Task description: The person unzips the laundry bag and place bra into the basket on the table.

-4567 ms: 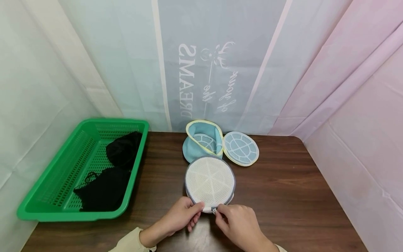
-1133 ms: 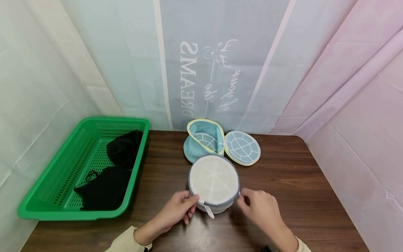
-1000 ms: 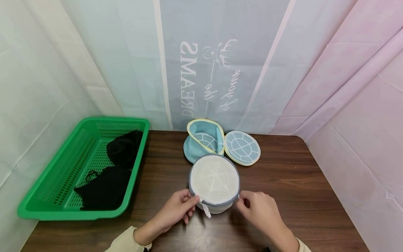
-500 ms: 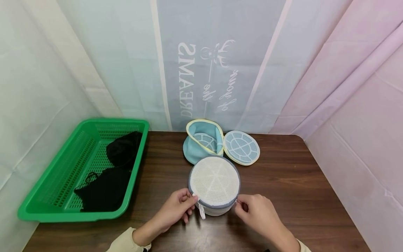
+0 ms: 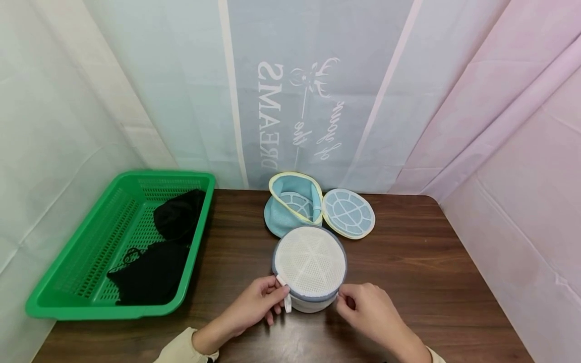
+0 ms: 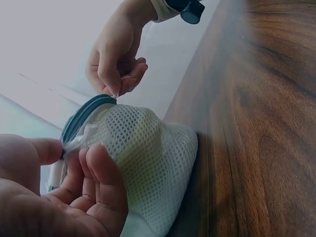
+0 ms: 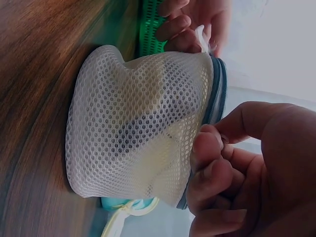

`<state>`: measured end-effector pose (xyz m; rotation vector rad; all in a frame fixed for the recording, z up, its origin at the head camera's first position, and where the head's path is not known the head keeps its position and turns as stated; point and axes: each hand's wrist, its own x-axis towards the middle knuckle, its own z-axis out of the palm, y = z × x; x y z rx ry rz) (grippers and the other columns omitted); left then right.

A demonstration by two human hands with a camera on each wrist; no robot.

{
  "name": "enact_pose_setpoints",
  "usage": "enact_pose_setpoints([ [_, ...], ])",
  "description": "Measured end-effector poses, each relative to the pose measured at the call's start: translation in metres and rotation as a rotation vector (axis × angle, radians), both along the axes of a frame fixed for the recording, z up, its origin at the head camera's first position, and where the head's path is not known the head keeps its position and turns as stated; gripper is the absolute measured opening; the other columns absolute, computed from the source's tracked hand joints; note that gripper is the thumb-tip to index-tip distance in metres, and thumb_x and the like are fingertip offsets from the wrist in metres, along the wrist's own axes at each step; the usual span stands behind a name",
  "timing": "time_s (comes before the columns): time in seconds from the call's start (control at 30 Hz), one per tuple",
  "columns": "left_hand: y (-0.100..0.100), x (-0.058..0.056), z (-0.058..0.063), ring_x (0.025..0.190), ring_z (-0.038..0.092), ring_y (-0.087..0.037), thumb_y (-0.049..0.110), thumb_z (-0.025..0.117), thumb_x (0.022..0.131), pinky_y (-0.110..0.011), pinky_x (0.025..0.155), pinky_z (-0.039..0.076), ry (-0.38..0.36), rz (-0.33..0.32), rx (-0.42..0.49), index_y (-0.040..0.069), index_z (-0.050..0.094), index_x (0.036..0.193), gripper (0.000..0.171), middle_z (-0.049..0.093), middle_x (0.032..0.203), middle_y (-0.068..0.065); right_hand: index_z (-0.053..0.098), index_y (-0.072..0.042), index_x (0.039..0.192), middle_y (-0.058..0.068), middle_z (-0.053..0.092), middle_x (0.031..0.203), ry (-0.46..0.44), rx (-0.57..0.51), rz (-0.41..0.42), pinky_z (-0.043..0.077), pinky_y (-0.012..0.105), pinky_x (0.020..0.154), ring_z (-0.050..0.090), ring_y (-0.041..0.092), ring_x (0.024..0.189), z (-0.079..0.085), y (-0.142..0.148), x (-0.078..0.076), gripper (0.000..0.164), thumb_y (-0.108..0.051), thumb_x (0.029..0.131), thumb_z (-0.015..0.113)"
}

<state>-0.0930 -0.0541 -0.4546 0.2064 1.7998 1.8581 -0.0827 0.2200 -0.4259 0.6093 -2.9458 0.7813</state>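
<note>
A round white mesh laundry bag [image 5: 310, 261] with a grey-blue zippered rim stands upright on the table. Through its mesh in the right wrist view, yellowish and dark patches show inside. My left hand [image 5: 260, 301] pinches the rim at the front left, beside a white fabric loop [image 5: 288, 303]. On the front right of the rim, my right hand [image 5: 369, 307] pinches at the zipper [image 7: 217, 94], thumb against curled fingers; its fingertips cover the zipper pull. The round lid lies level over the bag's top.
Behind the bag sits a light-blue mesh bag [image 5: 278, 217] with yellow edging, its round lid [image 5: 348, 214] folded out to the right. A green plastic basket [image 5: 107, 311] holding black cloth items [image 5: 154, 275] stands on the left. Printed curtains [image 5: 313, 30] hang behind the wooden table [image 5: 426, 262].
My right hand has gone from the front of the rim round to its right side, then slightly back toward the front. The bag has turned, bringing the white loop leftward under my left hand.
</note>
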Motion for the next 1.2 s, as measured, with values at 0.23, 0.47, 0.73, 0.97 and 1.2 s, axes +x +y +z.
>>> enact_pose_setpoints([
  [0.23, 0.002, 0.001, 0.0, 0.067, 0.053, -0.013, 0.025, 0.05, 0.109, -0.021, 0.05, 0.049, -0.016, -0.018, 0.014, -0.016, 0.057, 0.097, 0.043, 0.056, 0.074, -0.002, 0.044, -0.031, 0.06, -0.024, 0.03, 0.053, -0.042, -0.011, 0.033, 0.026, 0.018, 0.045, 0.031, -0.007, 0.049, 0.001, -0.003, 0.002, 0.041, -0.009, 0.082, 0.071],
  [0.47, 0.002, 0.002, -0.001, 0.064, 0.053, -0.011, 0.022, 0.055, 0.107, -0.02, 0.049, 0.047, 0.002, -0.042, 0.001, -0.015, 0.064, 0.102, 0.039, 0.059, 0.078, -0.001, 0.045, -0.031, 0.061, -0.024, 0.03, 0.054, -0.047, -0.036, 0.073, 0.026, 0.017, 0.045, 0.031, -0.007, 0.05, 0.001, -0.007, 0.004, 0.041, -0.009, 0.083, 0.071],
  [0.73, 0.007, 0.005, 0.001, 0.059, 0.052, -0.009, 0.02, 0.059, 0.105, -0.019, 0.049, 0.047, 0.019, -0.045, 0.004, -0.014, 0.065, 0.1, 0.035, 0.06, 0.076, -0.002, 0.044, -0.03, 0.061, -0.027, 0.025, 0.056, -0.004, -0.058, 0.124, 0.022, 0.015, 0.045, 0.026, -0.01, 0.05, 0.0, -0.014, 0.005, 0.042, -0.009, 0.084, 0.072],
  [0.97, 0.009, 0.005, 0.004, 0.059, 0.052, -0.008, 0.022, 0.057, 0.105, -0.018, 0.05, 0.046, 0.021, -0.054, 0.013, -0.016, 0.064, 0.099, 0.039, 0.059, 0.075, -0.001, 0.046, -0.03, 0.064, -0.025, 0.027, 0.056, -0.018, -0.061, 0.161, 0.022, 0.015, 0.044, 0.027, -0.009, 0.05, 0.0, -0.02, 0.005, 0.04, -0.011, 0.088, 0.071],
  [1.2, 0.014, 0.006, 0.003, 0.058, 0.051, -0.006, 0.023, 0.055, 0.107, -0.017, 0.048, 0.045, 0.026, -0.044, 0.02, -0.018, 0.063, 0.097, 0.043, 0.058, 0.073, 0.001, 0.045, -0.029, 0.068, -0.023, 0.029, 0.059, -0.008, -0.041, 0.214, 0.028, 0.016, 0.046, 0.029, -0.007, 0.052, 0.002, -0.026, 0.005, 0.039, -0.014, 0.095, 0.069],
])
